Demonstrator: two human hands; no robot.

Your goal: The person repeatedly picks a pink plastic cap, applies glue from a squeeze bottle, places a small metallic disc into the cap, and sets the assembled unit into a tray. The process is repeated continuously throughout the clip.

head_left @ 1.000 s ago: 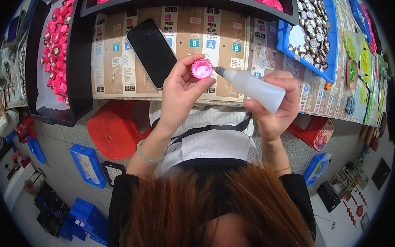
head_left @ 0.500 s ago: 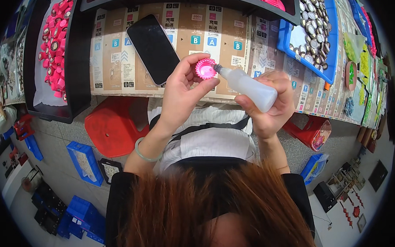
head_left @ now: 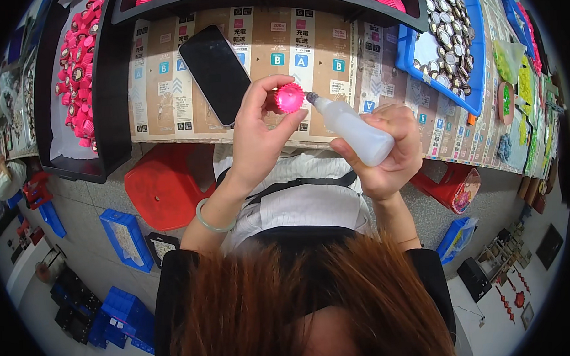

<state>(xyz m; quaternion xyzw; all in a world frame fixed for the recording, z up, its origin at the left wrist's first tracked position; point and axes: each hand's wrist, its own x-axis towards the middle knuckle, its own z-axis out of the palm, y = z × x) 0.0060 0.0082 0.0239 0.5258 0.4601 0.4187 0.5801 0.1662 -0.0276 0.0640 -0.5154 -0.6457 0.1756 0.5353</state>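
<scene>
A phone [head_left: 215,74] lies on the surface [head_left: 151,113], upper left of centre. A red stool [head_left: 173,201] stands left of centre, another stool [head_left: 439,188] right. Blue boxes [head_left: 123,312] sit lower left, red ornaments [head_left: 520,300] lower right.

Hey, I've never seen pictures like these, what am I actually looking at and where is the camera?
There's no machine here: you see a person's bare left hand and bare right hand. Every picture comes from one wide camera worn on the head, looking down, which is why straight edges bend near the rim. The left hand holds a small pink ridged cup; the right hand holds a whitish squeeze bottle, its dark tip close to the cup. On the table lies a dark-screened phone. To the left is a black tray with pink pieces; to the right, a blue tray with round pieces.
</scene>
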